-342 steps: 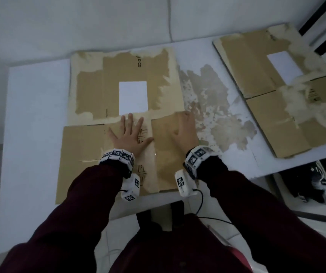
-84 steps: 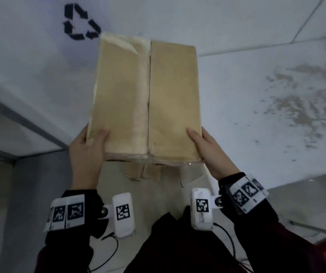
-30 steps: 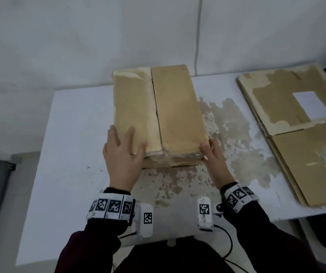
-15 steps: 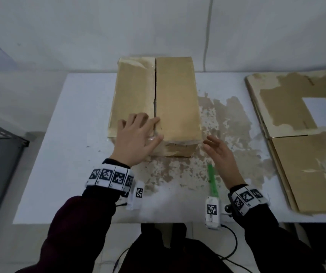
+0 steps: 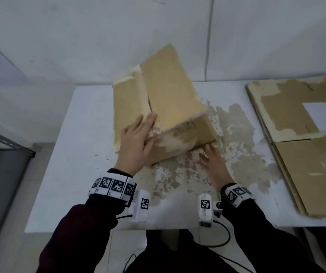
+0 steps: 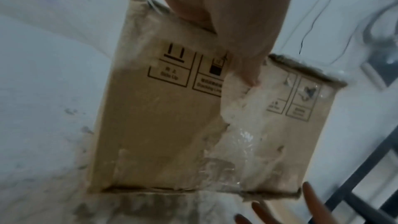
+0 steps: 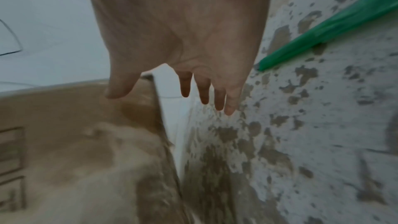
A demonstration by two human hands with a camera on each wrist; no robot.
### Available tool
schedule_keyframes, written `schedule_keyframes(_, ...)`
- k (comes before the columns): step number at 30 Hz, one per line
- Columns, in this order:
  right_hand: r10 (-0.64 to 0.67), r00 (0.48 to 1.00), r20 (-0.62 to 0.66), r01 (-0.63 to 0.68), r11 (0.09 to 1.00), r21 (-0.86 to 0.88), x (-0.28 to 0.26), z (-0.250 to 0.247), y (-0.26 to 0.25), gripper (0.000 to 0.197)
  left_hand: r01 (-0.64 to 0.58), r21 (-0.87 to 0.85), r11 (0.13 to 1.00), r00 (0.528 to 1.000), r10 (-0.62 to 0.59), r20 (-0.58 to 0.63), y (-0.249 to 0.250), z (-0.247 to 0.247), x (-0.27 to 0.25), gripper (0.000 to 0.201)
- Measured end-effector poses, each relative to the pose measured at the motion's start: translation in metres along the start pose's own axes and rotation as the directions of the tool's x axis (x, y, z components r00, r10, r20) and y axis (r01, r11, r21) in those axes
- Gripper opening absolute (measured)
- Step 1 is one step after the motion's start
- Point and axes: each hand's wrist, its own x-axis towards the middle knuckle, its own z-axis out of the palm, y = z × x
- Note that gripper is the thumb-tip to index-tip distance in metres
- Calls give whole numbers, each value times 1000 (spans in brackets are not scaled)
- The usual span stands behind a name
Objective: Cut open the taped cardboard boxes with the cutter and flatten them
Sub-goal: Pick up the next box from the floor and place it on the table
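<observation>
A taped brown cardboard box [image 5: 170, 91] stands tilted on the white table [image 5: 75, 174], and its printed, tape-covered end face [image 6: 161, 125] is turned up towards me. My left hand [image 5: 138, 138] grips the box's near top edge, fingers over the top flaps and thumb [image 6: 243, 57] on the end face. My right hand [image 5: 211, 160] is open with spread fingers at the box's lower right corner [image 7: 64, 142]; whether it touches, I cannot tell. The green cutter [image 7: 344, 23] lies on the table beside my right wrist, mostly hidden in the head view.
A stack of flattened cardboard [image 5: 306, 144] lies along the table's right side. The tabletop in front of the box is patchy with brown residue [image 5: 237, 150]. A grey metal shelf [image 5: 0, 138] stands at the left, and a white wall is right behind the table.
The box lay flat half a second ago; now it is tipped and turned so that its end face shows. My left hand slid to the near edge and my right hand moved to the box's corner.
</observation>
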Motion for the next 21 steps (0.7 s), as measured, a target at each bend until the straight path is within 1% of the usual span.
schedule_keyframes(2,-96,995,41,97,995,-12,1,5,-12,51,114,-235,965,988,-135,-75,5,-9,2,56)
schedule_keyframes(3,-149,986,68,151,988,-24,0,10,-21,55,139,-328,934,979,-180,-96,8,-13,3,55)
schedule_keyframes(4,-205,975,83,209,977,-38,1,16,-30,51,148,-390,909,973,-204,-107,10,-17,3,55)
schedule_keyframes(6,-328,942,68,331,943,-40,0,30,-50,30,139,-423,895,976,-196,-95,15,-23,-1,55)
schedule_keyframes(7,-381,924,41,382,923,-34,0,36,-57,22,133,-424,896,980,-183,-81,16,-24,-3,56)
schedule_keyframes(8,-425,905,14,425,904,-40,-1,40,-63,19,134,-437,889,981,-181,-67,14,-23,-7,55)
schedule_keyframes(9,-463,887,-8,461,885,-69,-2,42,-68,18,145,-468,872,980,-191,-51,11,-22,-12,55)
schedule_keyframes(11,-534,846,-17,524,835,-168,-3,45,-75,19,192,-569,800,970,-241,-12,6,-20,-20,53)
schedule_keyframes(13,-586,810,-17,565,787,-248,-6,50,-79,29,212,-652,728,961,-278,3,2,-16,-29,46)
schedule_keyframes(14,-606,795,-19,580,769,-267,-8,54,-81,35,205,-671,713,958,-286,-11,3,-14,-33,40)
schedule_keyframes(16,-642,766,-23,607,735,-303,-14,58,-81,37,201,-684,701,951,-307,-36,5,-13,-38,27)
schedule_keyframes(17,-650,759,-28,610,726,-316,-16,61,-80,36,202,-686,699,946,-319,-46,4,-14,-38,24)
schedule_keyframes(19,-650,760,-32,612,730,-305,-20,65,-78,35,209,-660,721,938,-339,-73,-1,-18,-40,26)
schedule_keyframes(20,-662,749,-29,624,719,-305,-22,67,-78,35,205,-641,739,937,-337,-89,-4,-20,-41,27)
schedule_keyframes(21,-692,721,-20,652,688,-319,-25,69,-80,34,199,-627,753,939,-330,-98,-7,-19,-43,23)
